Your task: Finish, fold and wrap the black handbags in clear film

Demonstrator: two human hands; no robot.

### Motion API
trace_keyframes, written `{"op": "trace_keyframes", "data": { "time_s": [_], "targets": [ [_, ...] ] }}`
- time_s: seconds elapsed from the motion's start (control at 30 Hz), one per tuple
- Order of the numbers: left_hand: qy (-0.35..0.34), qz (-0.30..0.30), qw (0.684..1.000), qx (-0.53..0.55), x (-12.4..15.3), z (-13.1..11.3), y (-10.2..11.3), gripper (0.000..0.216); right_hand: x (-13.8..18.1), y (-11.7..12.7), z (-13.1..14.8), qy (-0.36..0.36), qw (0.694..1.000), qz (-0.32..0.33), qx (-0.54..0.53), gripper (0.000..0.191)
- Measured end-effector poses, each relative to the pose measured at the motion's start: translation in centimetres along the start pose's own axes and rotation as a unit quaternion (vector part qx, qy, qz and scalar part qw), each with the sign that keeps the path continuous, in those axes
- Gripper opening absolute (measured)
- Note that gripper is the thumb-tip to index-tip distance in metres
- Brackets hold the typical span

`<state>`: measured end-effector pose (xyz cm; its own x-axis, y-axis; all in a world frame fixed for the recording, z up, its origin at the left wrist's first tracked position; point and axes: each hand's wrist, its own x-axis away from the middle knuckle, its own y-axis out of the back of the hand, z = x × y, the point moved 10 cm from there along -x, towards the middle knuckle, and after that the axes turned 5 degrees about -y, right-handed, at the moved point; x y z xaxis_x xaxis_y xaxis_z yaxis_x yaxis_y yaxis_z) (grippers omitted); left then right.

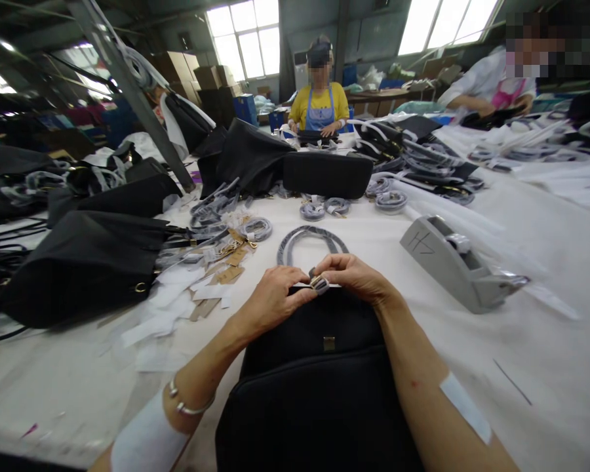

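A black handbag lies in front of me, its top end away from me. On its front shows a small gold-coloured metal plate. Beyond the top edge, the bag's handle, wrapped in greyish plastic, arches on the table. My left hand and my right hand meet at the top edge, fingertips closed around a small gold-coloured metal clasp. The left thumb and fingers pinch it from one side, the right ones from the other. Part of the clasp is hidden by my fingers.
A grey tape dispenser stands right of the bag. Paper scraps and brown tags lie to the left, beside another black bag. Coiled wrapped straps and more bags lie farther back. Two people work across the table.
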<state>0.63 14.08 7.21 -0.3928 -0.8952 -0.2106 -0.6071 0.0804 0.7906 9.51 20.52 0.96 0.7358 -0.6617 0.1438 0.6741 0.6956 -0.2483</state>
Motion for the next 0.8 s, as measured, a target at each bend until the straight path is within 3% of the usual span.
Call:
{"op": "trace_keyframes", "data": {
  "time_s": [0.13, 0.3, 0.47, 0.53, 0.7, 0.8],
  "targets": [
    [0.044, 0.004, 0.998, 0.049, 0.0, 0.5, -0.5, 0.026, 0.3, -1.1, 0.6, 0.012, 0.998, 0.056, 0.020, 0.025],
    [0.119, 0.006, 0.977, 0.175, 1.4, 1.5, -0.8, 0.027, 0.5, -2.0, 0.7, 0.006, 0.996, 0.080, 0.038, 0.023],
    [0.158, 0.009, 0.953, 0.258, 2.4, 2.6, -4.1, 0.022, 0.9, -2.2, 0.5, -0.007, 0.994, 0.090, 0.064, 0.020],
    [0.125, 0.039, 0.959, 0.250, 2.4, 2.2, -5.9, 0.015, 0.7, -1.4, 0.6, -0.004, 0.998, 0.052, 0.033, 0.023],
    [-0.037, 0.133, 0.985, 0.100, 2.4, -0.2, -8.3, 0.003, 0.0, 2.2, 1.1, 0.050, 0.990, -0.107, -0.081, 0.028],
    [-0.082, 0.165, 0.981, 0.067, 2.6, -0.9, -8.6, 0.005, -0.5, 2.6, 0.7, 0.044, 0.988, -0.127, -0.074, 0.029]
  ]
}}
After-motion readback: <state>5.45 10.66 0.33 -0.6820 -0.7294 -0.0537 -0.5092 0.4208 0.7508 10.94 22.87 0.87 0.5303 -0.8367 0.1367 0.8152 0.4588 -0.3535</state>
